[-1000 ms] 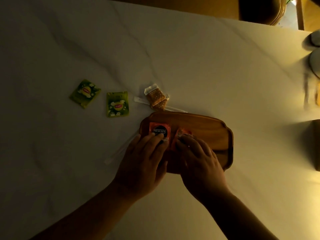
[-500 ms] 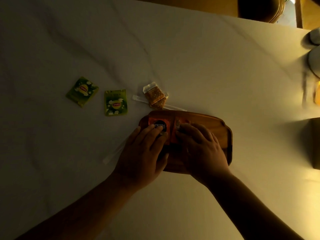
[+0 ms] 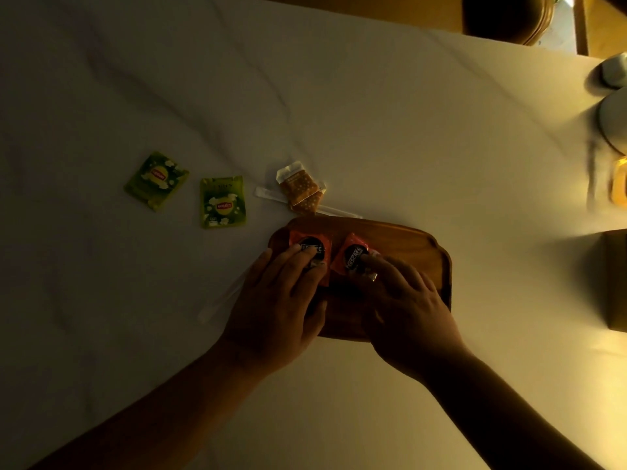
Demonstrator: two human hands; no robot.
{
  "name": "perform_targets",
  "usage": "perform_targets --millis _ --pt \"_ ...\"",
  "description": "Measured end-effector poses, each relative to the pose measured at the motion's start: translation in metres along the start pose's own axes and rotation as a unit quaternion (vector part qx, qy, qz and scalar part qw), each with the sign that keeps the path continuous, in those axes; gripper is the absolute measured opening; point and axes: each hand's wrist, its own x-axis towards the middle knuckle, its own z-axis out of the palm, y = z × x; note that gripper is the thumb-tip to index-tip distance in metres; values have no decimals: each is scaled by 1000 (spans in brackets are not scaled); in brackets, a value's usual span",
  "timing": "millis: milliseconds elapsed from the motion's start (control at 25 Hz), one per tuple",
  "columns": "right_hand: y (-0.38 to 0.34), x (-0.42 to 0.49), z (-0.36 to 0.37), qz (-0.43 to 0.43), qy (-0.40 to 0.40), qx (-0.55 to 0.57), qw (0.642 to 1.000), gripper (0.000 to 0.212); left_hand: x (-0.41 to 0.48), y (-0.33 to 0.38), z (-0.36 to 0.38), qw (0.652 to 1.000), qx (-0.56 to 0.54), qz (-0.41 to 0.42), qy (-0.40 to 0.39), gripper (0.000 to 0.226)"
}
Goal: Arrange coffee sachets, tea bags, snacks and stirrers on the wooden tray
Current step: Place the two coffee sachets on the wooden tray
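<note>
Pressing down with both hands, I have two orange coffee sachets flat on the wooden tray point(image 3: 407, 245), which sits near the middle of the counter point(image 3: 373, 113). My left hand point(image 3: 274, 307) lies fingers-spread on the left sachet point(image 3: 309, 247); my right hand point(image 3: 407, 307) rests the same way, fingertips on the right sachet point(image 3: 353, 254). Neither hand pinches anything. The sachets sit side by side at the tray's left end, the right one turned a little askew.

What remains lies beyond and left of the tray: two green tea bags point(image 3: 222, 201) toward the counter's left edge, and a snack packet point(image 3: 300, 191) just past the tray's far rim, resting across a long wrapped stirrer point(image 3: 268, 195). That stirrer runs roughly along the far rim. Another stirrer point(image 3: 224, 296) angles out beside my left wrist. I judge my left hand the nearer one for all of these.
</note>
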Motion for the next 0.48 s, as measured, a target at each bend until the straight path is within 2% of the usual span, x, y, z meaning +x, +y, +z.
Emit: perform_targets --millis 120,240,400,480 --pt "-6 3 2 44 8 -4 999 61 3 -1 0 1000 0 -2 -6 52" --pt "-10 9 7 30 21 4 999 60 5 -2 1 1000 -9 -1 -8 53" --pt "-7 20 12 -15 0 16 1000 80 12 -5 2 1000 -15 -9 -4 57" --pt "-8 26 13 -15 17 30 999 80 16 -6 3 1000 -13 -16 2 57"
